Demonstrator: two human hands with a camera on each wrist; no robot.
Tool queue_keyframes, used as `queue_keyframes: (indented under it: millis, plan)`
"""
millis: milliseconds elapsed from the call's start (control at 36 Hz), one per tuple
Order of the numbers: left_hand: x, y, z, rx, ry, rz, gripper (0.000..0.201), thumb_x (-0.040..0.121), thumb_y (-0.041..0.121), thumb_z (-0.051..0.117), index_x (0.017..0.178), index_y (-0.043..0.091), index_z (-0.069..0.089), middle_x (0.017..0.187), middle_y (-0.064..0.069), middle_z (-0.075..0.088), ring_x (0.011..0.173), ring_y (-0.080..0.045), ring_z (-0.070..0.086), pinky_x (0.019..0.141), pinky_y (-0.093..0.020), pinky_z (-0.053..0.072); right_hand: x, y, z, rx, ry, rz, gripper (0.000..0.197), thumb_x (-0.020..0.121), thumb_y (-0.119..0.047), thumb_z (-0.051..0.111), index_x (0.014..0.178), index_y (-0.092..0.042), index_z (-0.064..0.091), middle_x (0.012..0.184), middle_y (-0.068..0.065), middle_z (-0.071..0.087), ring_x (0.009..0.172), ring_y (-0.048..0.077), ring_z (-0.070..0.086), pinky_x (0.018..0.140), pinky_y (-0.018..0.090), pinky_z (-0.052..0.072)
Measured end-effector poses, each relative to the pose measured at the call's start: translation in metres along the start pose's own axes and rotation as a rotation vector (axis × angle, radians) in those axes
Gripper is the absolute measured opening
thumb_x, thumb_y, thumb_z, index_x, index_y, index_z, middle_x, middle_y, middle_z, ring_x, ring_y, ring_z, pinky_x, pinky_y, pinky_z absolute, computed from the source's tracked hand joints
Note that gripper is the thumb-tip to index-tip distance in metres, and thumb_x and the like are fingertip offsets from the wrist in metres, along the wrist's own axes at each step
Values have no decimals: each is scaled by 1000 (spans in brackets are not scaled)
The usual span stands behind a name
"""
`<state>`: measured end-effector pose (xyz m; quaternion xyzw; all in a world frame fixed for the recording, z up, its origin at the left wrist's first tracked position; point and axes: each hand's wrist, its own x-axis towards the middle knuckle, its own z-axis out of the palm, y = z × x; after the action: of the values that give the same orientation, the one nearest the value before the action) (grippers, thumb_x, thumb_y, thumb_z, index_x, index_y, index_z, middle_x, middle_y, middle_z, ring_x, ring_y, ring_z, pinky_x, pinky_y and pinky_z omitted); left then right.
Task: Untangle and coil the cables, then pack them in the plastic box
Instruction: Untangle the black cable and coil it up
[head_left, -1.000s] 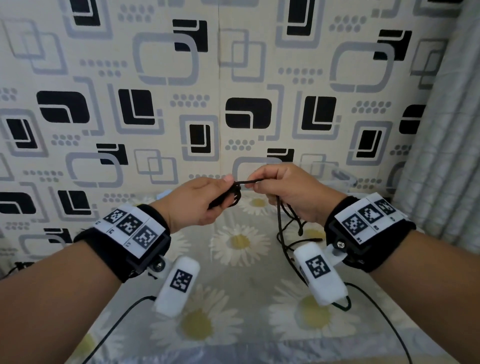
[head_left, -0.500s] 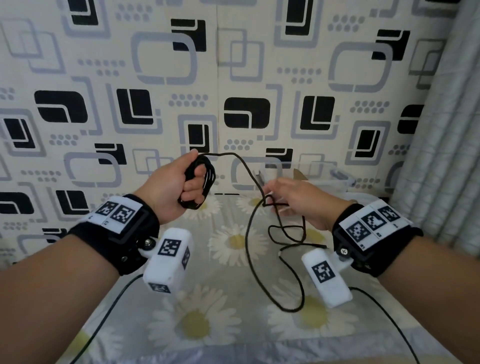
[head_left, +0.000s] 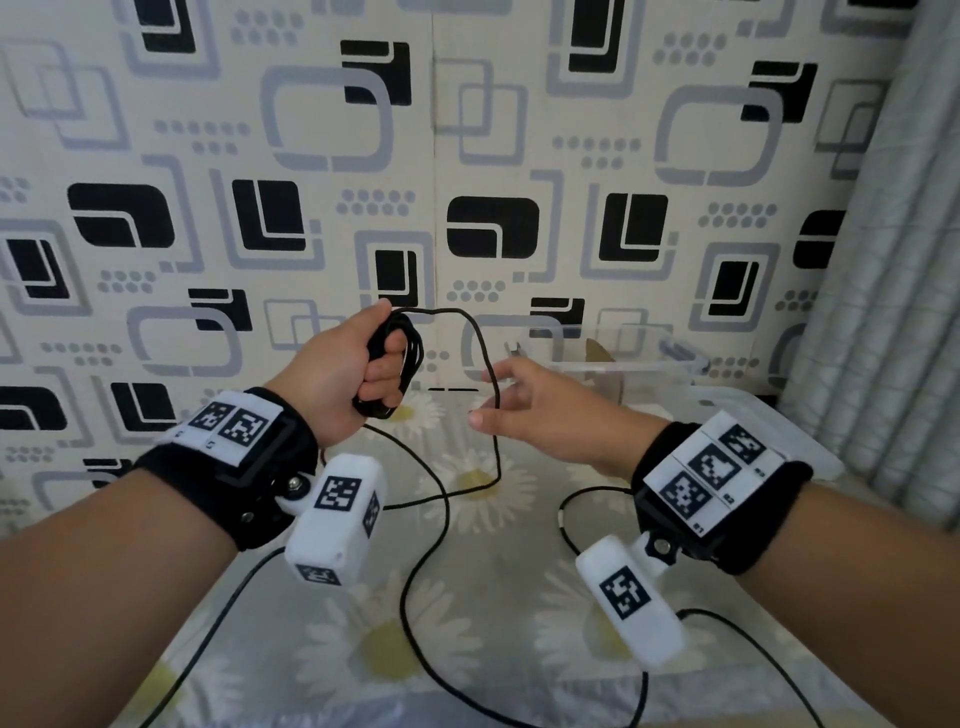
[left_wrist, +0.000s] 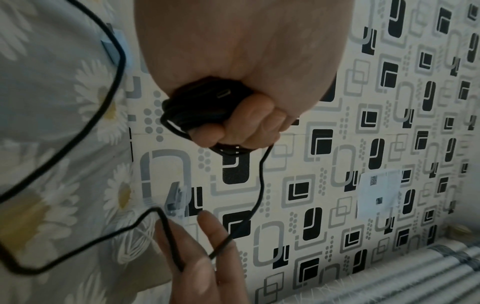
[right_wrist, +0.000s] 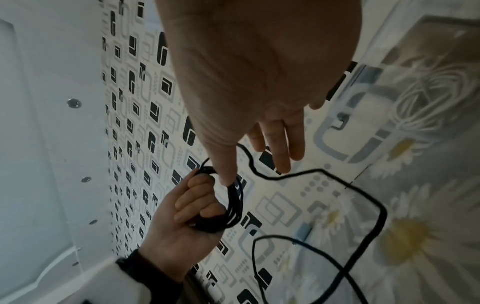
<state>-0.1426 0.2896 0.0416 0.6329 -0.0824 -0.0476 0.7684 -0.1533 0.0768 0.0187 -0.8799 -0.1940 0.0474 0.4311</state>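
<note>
I have the black cable (head_left: 395, 371) partly wound — its finished loops sit bunched in my left hand (head_left: 345, 376), whose fingers curl tight around them, held up in front of the patterned wall. From the top of that bundle the free strand arches toward my right hand (head_left: 540, 415) and drops almost straight down just past its fingertips, then trails in loose curves over the daisy-print cloth (head_left: 483, 587). My right hand's fingers are straight and slightly spread, gripping nothing; whether they brush the strand I cannot tell. So the strand hangs vertical, on the left-hand side of my right fingers, and the right hand is the nearer one to catch it for the next loop. The clear plastic box (head_left: 644, 366) waits behind the right hand, by the wall.
</note>
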Motion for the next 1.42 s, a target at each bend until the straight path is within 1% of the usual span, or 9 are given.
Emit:
queue_keyframes:
  millis: [83,194,250,333,500,694,889,1083,1417]
  plan:
    - [-2,2,1,-21,-23,-10,49,103,46,31,65,17,42,40,6,27,33,-10,20,48,-25,26,5,4,8,51,75,-37,21,95,-34,57,108,-18,62,110,-5,68,106,10,61,87,21,46]
    - [-5,6,3,-61,-43,-19,48,102,45,32,64,18,42,39,7,26,32,-9,19,46,-23,27,19,6,9,320,240,33,29,102,-33,43,80,-20,57,105,-2,72,105,10,60,94,35,36]
    - [-7,7,3,-89,-64,-19,48,102,45,32,64,18,42,39,7,25,31,-8,19,44,-22,28,25,7,6,486,309,51,28,102,-33,44,80,-17,54,86,0,73,93,10,65,93,36,31]
    - [-9,8,3,-150,-109,-25,48,102,44,32,63,18,41,37,7,25,29,-7,20,41,-21,29,29,9,-1,746,343,-12,23,101,-25,49,82,-12,52,58,2,56,71,17,69,96,38,46]
    - [-10,11,5,-290,-164,-29,50,101,46,32,61,18,43,36,8,26,27,-7,22,39,-20,32,34,17,-9,1006,257,-62,30,103,-33,41,80,-15,47,54,-1,30,48,14,33,70,34,53]
    - [-8,18,8,-365,-228,6,55,100,49,31,56,20,48,35,9,27,26,-7,24,42,-18,31,43,28,-1,448,400,-44,35,105,-32,32,79,-16,49,51,-6,33,47,13,28,50,28,29]
    - [-5,22,2,-534,-388,7,55,99,51,31,61,18,53,35,7,34,30,-9,21,43,-19,39,34,23,16,3,357,-143,28,103,-42,33,92,-18,42,72,-1,44,63,13,41,61,30,35]
    - [-3,27,3,-598,-257,81,59,98,56,30,57,20,51,35,7,31,28,-8,30,41,-17,35,28,22,34,-104,282,-377,23,104,-31,35,84,-22,40,66,2,42,59,13,39,57,40,37]
    - [3,22,2,-752,3,160,49,101,50,30,64,21,44,41,10,29,32,-6,27,41,-17,33,18,8,37,-91,60,-385,19,101,-21,46,114,-17,60,72,8,52,61,10,41,62,25,37]
